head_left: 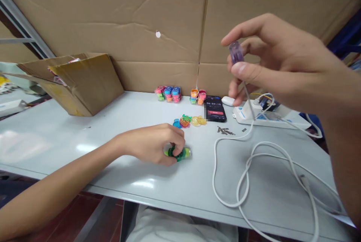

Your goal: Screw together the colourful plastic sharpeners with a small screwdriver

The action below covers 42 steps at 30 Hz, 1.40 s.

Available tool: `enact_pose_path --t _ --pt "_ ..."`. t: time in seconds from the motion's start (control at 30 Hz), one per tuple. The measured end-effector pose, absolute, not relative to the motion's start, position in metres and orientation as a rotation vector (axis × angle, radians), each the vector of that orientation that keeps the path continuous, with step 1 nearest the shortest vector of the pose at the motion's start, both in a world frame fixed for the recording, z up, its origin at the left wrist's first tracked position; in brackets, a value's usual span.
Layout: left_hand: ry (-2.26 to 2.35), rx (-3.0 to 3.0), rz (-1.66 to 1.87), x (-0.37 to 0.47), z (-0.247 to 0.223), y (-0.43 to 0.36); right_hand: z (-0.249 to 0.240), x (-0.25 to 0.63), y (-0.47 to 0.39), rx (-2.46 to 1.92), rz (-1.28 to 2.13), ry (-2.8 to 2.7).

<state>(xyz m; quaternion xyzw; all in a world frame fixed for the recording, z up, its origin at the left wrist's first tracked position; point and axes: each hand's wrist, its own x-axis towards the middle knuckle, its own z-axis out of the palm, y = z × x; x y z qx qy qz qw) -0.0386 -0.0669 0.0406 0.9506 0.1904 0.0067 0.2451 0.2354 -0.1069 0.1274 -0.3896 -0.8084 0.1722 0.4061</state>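
My left hand (153,142) rests near the middle of the table, its fingers closed on a green translucent plastic piece (185,153) with yellow-green ends. The fingers partly cover that piece, which lies at the tabletop. Raised at the right, my right hand (284,56) grips a screwdriver (236,51) by its clear purple handle, between thumb and fingers. The thin shaft points down, with its tip above the white cable. Beyond my left hand lie loose plastic parts (185,121) in blue, red, green and yellow. Small dark metal pieces (225,131) lie scattered to the right of them.
Stacked colourful plastic pieces (168,94) stand against the cardboard wall (135,43). A phone (215,109) showing a timer lies beside a white power strip (293,121). A white cable (216,174) loops across the table's right side. An opened cardboard box (90,84) stands at left.
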Motion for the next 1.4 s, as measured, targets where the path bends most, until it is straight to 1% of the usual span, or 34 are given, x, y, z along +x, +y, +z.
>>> enact_pose_path --t 0.2,0.27,0.5,0.63,0.87,1.4 --pt "0.496 2.618 0.219 -0.023 0.018 -0.071 0.107 0.214 -0.103 -0.866 0.721 -2.275" --pt "0.519 2.602 0.250 -0.022 0.016 -0.070 0.101 0.212 -0.098 -0.878 0.755 -2.344" --pt "0.539 2.648 0.173 -0.026 0.014 -0.070 0.093 0.207 -0.090 -0.944 0.615 -2.456" --pt "0.474 2.791 0.152 -0.022 0.002 -0.070 0.092 0.206 -0.090 -0.914 0.603 -2.480" --pt "0.546 2.987 0.210 -0.006 -0.019 -0.071 0.091 0.204 -0.090 -0.897 0.630 -2.490" --pt "0.520 2.970 0.251 -0.011 -0.015 -0.068 0.089 0.203 -0.090 -0.876 0.568 -2.515"
